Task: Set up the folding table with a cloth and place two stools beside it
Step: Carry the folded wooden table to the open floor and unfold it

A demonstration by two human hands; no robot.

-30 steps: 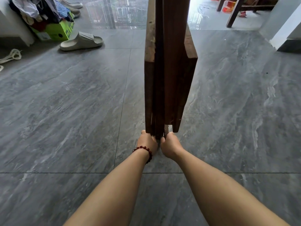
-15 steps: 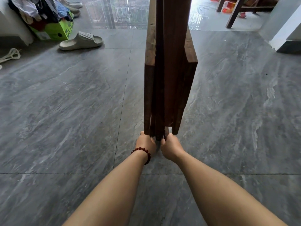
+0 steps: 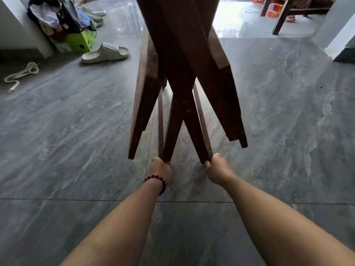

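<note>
Hands (image 3: 161, 169) (image 3: 218, 172) grip folding table (image 3: 182, 64); green box (image 3: 76, 42) apparently holds clothes (image 3: 51, 16).

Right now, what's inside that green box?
A heap of clothes spills from the box. Whatever lies beneath them inside is covered.

dark lettering on the green box (image 3: 76, 42) is too blurred to read.

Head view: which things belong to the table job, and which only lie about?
Job: folding table, gripped at its leg ends by left hand and right hand.
Lying about: slipper, rope, green box, heap of clothes.
</note>
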